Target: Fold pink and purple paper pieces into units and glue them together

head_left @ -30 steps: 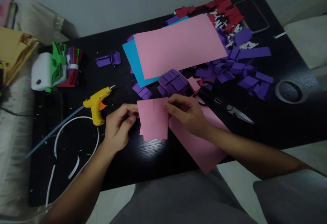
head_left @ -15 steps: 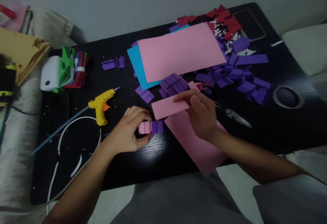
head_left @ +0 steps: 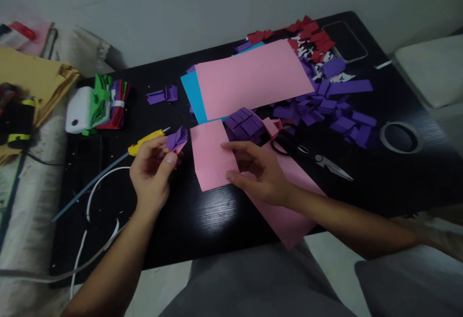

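My left hand [head_left: 154,167] is closed around a small folded paper piece [head_left: 176,139], purple on top with pink below, lifted off the table. Between the fingers and thumb of my right hand [head_left: 262,170] is a pink paper rectangle [head_left: 211,155], its faint crease lines showing. A larger pink sheet [head_left: 289,211] lies under my right wrist. Just behind the rectangle sits a block of purple folded strips [head_left: 245,125], with a small folded pink piece [head_left: 272,127] beside it. The yellow glue gun [head_left: 146,142] is partly hidden behind my left hand.
Black-handled scissors [head_left: 325,161] and a tape roll [head_left: 401,137] lie to the right. A pink sheet [head_left: 253,78] covers a blue one [head_left: 193,95] at the back. Purple folded pieces [head_left: 321,107] and red scraps [head_left: 314,37] are heaped behind. A white cable [head_left: 88,201] loops at left.
My left hand has moved left and up with the folded piece, now in front of the glue gun. My right hand has lowered and turned the pink rectangle, which now shows its broad face.
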### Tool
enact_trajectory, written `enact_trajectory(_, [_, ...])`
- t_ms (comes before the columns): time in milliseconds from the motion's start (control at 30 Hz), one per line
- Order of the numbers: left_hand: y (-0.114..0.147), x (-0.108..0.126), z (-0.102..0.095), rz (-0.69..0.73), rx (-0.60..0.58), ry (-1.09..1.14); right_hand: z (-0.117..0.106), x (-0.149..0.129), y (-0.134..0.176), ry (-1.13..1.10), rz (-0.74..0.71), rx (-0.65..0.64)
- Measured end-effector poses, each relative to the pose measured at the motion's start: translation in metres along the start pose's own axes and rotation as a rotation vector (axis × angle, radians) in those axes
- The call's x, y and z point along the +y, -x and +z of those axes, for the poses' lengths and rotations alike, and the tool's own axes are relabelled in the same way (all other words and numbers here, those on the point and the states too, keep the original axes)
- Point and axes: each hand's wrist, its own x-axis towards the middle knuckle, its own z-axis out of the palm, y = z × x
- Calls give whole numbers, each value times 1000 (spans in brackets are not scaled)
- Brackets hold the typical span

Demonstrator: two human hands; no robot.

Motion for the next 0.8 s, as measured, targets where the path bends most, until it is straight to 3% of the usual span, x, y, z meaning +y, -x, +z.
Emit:
enact_trajectory(133, [11,10,6,316,-43,-210,2,8,-3,-3,118,38])
enact_trajectory(267, [12,21,6,533,-367,-491,2,14,-6,-57,153,2])
enact_trajectory(367, [9,23,6,545,-485,-565,1,13,-5,-33,118,-24])
enact_trajectory(567, [8,18,6,554,-483,-609,0,6,-1,72,-29,-127])
enact_trajectory(800, [10,19,7,527,-437,-598,5,8,0,194,-57,7])
